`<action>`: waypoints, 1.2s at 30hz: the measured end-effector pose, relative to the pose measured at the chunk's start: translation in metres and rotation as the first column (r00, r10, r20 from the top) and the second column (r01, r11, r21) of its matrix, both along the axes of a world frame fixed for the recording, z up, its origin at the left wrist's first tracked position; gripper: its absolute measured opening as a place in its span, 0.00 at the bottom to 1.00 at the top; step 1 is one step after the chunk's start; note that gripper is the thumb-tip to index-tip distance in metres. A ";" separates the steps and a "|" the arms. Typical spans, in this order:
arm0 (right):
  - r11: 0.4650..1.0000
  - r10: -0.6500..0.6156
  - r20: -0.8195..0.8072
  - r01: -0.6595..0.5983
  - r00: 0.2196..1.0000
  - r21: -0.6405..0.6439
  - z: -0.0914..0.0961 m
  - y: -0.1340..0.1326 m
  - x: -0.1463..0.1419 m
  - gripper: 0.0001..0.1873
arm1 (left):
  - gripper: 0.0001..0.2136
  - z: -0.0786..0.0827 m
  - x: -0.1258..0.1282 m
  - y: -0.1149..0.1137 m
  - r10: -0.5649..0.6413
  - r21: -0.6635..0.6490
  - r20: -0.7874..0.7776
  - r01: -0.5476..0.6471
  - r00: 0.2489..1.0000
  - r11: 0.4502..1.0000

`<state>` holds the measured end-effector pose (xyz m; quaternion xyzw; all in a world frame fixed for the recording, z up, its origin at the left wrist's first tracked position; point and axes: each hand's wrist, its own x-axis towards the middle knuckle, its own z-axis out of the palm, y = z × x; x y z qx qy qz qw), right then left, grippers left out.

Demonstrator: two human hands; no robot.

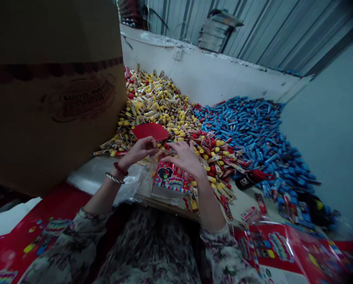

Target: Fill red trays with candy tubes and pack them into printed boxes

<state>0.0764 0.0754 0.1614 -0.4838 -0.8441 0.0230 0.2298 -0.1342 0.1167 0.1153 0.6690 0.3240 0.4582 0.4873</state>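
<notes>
My left hand (pixel 141 150) is at the back left of a small red display box (pixel 172 179), its fingers bent together in a pinch. What lies between those fingertips is too small and blurred to make out. Over the box's back right side reaches my right hand (pixel 186 157), palm down with the fingers spread. The box's printed front, with a cartoon figure and "Bubble Gum" lettering, faces me. Wrapped sticks partly show inside, the rest covered by my right hand. Behind my left hand a red card flap (pixel 150 131) lies on the pile.
Yellow-capped candy tubes (pixel 161 102) are heaped behind the box, blue ones (pixel 238 122) to the right. A large cardboard carton (pixel 55 98) stands close on the left. Clear plastic film (pixel 105 175) lies beside it. A dark red-topped bottle (pixel 251 179) rests at right, near red printed packaging (pixel 277 248).
</notes>
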 end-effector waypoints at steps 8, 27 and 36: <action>0.969 0.066 -0.296 -0.133 0.953 -0.210 -0.014 0.045 -0.013 0.05 | 0.31 -0.036 0.014 -0.037 0.277 -0.156 0.146 -0.255 0.950 0.954; 0.901 0.192 0.284 -0.284 0.939 0.329 -0.024 0.004 -0.038 0.15 | 0.16 -0.041 0.027 -0.045 0.436 -0.046 0.193 -0.435 0.879 0.899; 0.900 0.142 0.442 -0.301 0.886 0.315 -0.013 0.001 -0.045 0.11 | 0.11 -0.034 0.019 -0.047 0.357 0.243 0.009 -0.348 0.934 0.905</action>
